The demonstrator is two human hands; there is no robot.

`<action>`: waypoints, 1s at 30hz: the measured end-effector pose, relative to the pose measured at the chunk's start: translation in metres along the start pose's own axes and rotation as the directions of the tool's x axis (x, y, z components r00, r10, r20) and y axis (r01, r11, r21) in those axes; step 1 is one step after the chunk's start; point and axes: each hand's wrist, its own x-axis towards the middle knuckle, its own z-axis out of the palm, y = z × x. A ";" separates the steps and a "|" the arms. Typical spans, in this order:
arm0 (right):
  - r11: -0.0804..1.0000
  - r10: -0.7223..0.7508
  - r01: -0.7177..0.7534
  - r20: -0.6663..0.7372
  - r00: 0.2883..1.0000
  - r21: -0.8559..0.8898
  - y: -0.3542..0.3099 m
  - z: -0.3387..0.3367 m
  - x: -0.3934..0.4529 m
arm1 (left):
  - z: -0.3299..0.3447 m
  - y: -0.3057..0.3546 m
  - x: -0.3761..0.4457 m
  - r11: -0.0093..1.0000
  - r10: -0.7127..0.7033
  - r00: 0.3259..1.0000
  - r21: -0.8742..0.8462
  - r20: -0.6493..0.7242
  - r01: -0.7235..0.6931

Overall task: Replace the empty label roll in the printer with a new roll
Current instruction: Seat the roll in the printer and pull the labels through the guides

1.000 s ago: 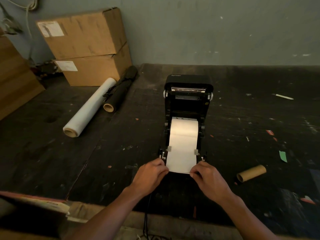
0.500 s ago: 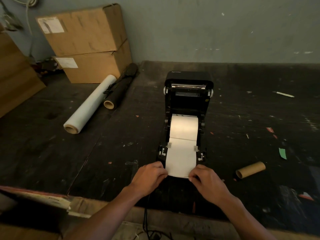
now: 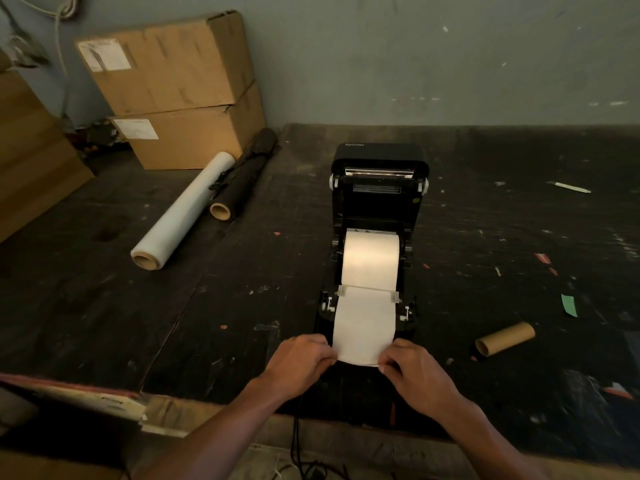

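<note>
The black label printer (image 3: 377,202) stands in the middle of the dark table with its lid raised. A new white label roll (image 3: 370,258) lies in its bay. The paper strip (image 3: 363,323) runs from the roll under the two guides and out past the front. My left hand (image 3: 298,362) pinches the strip's left front corner, and my right hand (image 3: 415,372) pinches its right front corner. The empty cardboard core (image 3: 505,338) lies on the table to the right of the printer.
A white film roll (image 3: 183,209) and a black roll (image 3: 242,178) lie at the back left, in front of two stacked cardboard boxes (image 3: 180,91). Paper scraps dot the right side of the table. A cable (image 3: 296,441) hangs off the table's near edge.
Both hands have drawn the strip a little further out toward me, so more paper shows in front of the guides. The roll and the printer have stayed in place.
</note>
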 end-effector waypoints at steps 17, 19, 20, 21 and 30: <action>0.965 -0.061 0.144 -0.345 0.937 0.219 -0.040 -0.182 0.064 | -0.199 0.009 0.103 0.968 -0.046 0.999 -0.246 0.007 0.046; 0.978 -0.024 0.124 -0.493 0.869 0.170 -0.046 -0.221 0.106 | -0.235 0.015 0.145 0.944 -0.114 0.952 -0.330 -0.285 0.014; 0.991 -0.011 0.079 -0.514 0.858 0.110 -0.049 -0.235 0.126 | -0.247 0.017 0.165 0.937 -0.160 0.925 -0.348 -0.345 0.032; 0.998 0.002 0.028 -0.513 0.859 0.051 -0.049 -0.244 0.146 | -0.254 0.017 0.184 0.935 -0.204 0.912 -0.346 -0.355 0.074; 0.979 0.195 -0.163 -0.318 0.928 0.126 -0.016 -0.225 0.204 | -0.209 -0.013 0.254 0.939 -0.298 0.953 -0.197 -0.059 0.282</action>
